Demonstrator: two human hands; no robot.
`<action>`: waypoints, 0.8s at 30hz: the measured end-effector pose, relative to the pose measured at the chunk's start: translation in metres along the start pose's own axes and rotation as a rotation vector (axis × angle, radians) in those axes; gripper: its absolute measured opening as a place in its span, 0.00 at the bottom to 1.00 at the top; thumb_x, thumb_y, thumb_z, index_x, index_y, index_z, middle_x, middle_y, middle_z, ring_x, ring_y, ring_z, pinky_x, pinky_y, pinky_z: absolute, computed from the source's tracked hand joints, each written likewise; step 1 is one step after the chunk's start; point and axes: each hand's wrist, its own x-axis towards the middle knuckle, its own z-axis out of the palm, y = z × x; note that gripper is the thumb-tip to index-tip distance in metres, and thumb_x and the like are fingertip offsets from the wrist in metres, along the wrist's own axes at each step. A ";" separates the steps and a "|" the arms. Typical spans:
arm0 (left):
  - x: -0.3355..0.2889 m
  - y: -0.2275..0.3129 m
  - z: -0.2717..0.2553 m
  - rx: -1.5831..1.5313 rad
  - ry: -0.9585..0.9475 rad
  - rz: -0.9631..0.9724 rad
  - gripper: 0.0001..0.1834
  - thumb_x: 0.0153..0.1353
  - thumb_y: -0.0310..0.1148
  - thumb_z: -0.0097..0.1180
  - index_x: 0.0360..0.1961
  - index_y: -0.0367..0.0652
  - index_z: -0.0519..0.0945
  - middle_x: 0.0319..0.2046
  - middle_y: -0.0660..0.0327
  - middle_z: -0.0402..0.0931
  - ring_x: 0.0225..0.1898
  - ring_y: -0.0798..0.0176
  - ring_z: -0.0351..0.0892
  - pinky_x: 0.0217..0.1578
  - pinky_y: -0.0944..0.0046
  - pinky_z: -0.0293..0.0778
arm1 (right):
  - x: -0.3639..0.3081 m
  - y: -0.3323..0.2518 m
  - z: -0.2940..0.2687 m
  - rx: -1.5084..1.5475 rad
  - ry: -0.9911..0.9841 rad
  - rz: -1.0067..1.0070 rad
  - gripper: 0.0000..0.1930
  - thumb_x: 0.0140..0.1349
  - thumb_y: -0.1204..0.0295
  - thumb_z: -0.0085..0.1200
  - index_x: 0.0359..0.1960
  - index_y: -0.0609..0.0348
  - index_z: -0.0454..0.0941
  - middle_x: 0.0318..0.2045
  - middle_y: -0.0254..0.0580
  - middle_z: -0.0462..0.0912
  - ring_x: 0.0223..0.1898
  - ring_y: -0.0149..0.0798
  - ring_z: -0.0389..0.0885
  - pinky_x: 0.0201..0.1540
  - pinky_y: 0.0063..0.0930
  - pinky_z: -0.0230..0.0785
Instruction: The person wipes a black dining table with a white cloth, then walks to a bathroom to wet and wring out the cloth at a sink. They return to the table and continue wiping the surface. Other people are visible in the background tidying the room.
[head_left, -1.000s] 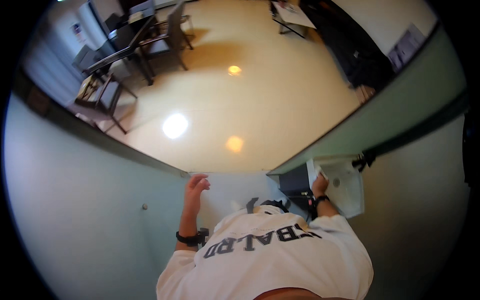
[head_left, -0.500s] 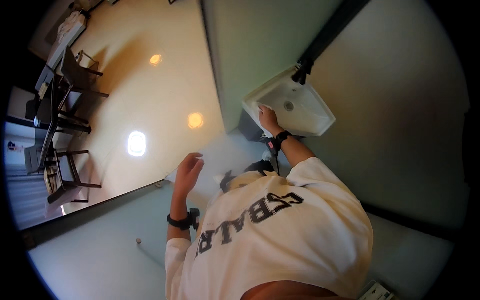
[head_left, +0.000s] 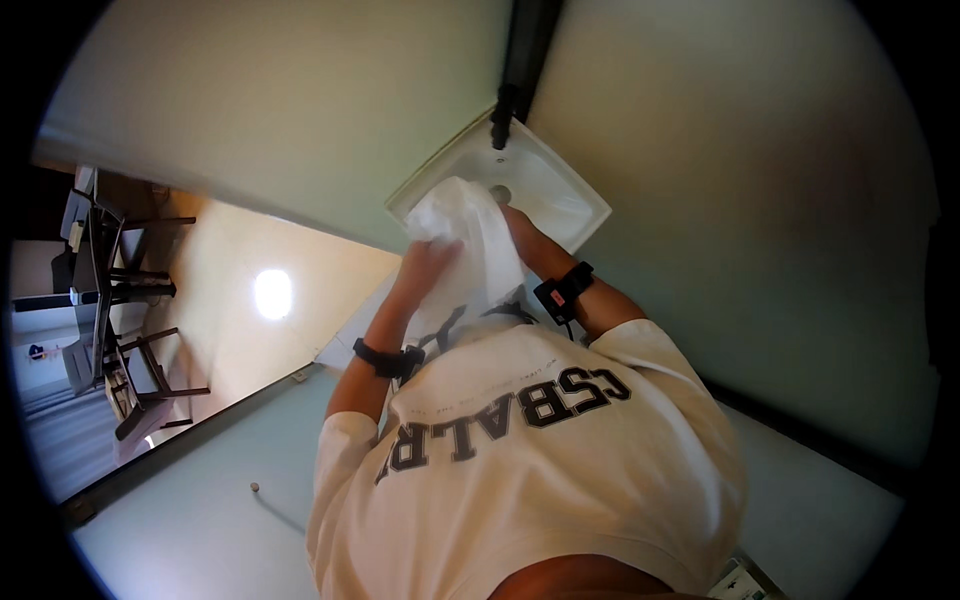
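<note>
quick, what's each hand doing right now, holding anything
Left hand: closed on the white cloth beside the sink.
Right hand: mostly hidden behind the cloth; touching it, but grip cannot be told.

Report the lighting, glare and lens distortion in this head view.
Head view: a black fisheye rim rings the picture, and the wall edges bend toward it. A bright glare spot sits on the glossy floor at left. The white cloth at the white sink is brightly lit, nearly blown out. The left hand looks slightly soft; the right hand is mostly hidden behind the cloth.
</note>
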 end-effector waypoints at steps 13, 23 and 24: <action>0.063 0.014 0.041 0.328 0.080 0.081 0.18 0.65 0.38 0.56 0.47 0.32 0.77 0.36 0.57 0.80 0.37 0.67 0.77 0.40 0.65 0.74 | -0.012 0.007 -0.142 -0.384 0.108 0.202 0.14 0.67 0.65 0.55 0.48 0.62 0.79 0.38 0.37 0.83 0.39 0.30 0.80 0.45 0.27 0.73; 0.078 0.025 0.014 0.267 0.116 0.246 0.13 0.56 0.27 0.61 0.43 0.35 0.79 0.37 0.53 0.82 0.40 0.59 0.81 0.42 0.61 0.75 | -0.030 -0.055 -0.151 -0.714 0.530 -0.590 0.07 0.64 0.71 0.57 0.37 0.62 0.80 0.32 0.43 0.85 0.35 0.36 0.84 0.41 0.30 0.74; 0.083 0.017 0.011 0.355 0.159 0.286 0.12 0.56 0.27 0.62 0.41 0.36 0.79 0.36 0.53 0.82 0.40 0.57 0.81 0.42 0.61 0.75 | -0.037 -0.064 -0.145 -0.842 0.512 -0.683 0.06 0.63 0.72 0.58 0.36 0.62 0.80 0.31 0.44 0.84 0.35 0.39 0.84 0.40 0.31 0.74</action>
